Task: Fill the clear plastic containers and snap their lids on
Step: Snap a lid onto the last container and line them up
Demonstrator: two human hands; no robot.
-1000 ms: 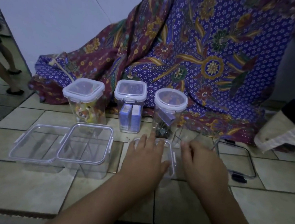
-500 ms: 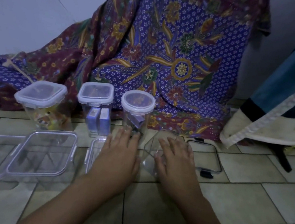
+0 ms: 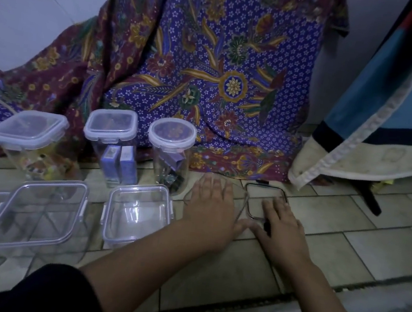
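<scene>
Resting on the clear container (image 3: 243, 202) and dark-rimmed lid (image 3: 259, 195)

The left hand (image 3: 210, 208) lies flat, fingers straight, atop the clear container on the floor tiles (image 3: 345, 240). The right hand (image 3: 283, 228) rests with fingers spread on the dark-rimmed lid just right of it.

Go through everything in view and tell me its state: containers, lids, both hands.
back-left square container: lid on, partly filled.
back-middle container: lid on, purple boxes inside.
round container: lid on, partly filled.
front-middle container: empty, lid on top.
front-left container: empty, lid on top.
lidless container: open, under left hand.
dark-rimmed lid: off, flat on floor.
left hand: fingers straight, palm down.
right hand: flat, fingers on dark-rimmed lid.
</scene>
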